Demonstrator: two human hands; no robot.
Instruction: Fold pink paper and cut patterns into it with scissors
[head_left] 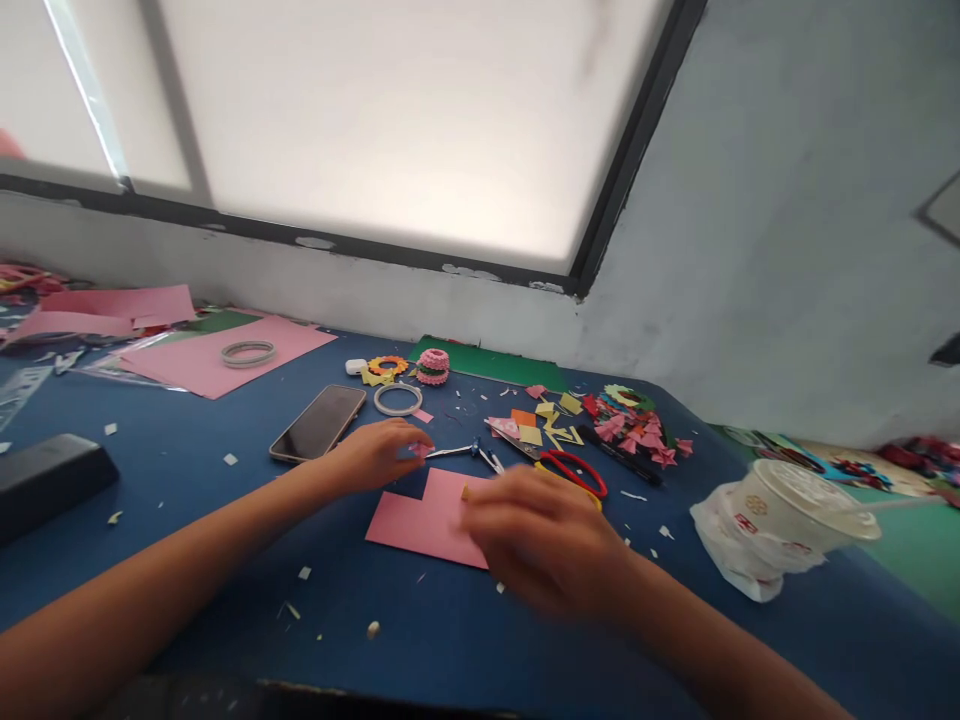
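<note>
My left hand [381, 455] pinches a small pink paper piece [421, 451] between thumb and fingers, just right of a phone [319, 422]. My right hand [540, 530] is curled and blurred above the right part of a pink paper sheet [427, 520] with a notch cut from its upper left corner. A small yellow piece [465, 492] shows at the right fingertips. Slim metal tweezers or a similar tool [454, 451] lie between the hands. Red-and-yellow-handled scissors [574, 475] rest just beyond my right hand.
Tape rolls [398, 400], a pink ruffled paper stack [433, 367], paper squares [531, 435], a black pen [619, 455] and pink folded pieces [637, 435] lie farther back. At right stands a paper cup [787, 515]; at left, a black box [52, 485] and pink sheets [225, 365].
</note>
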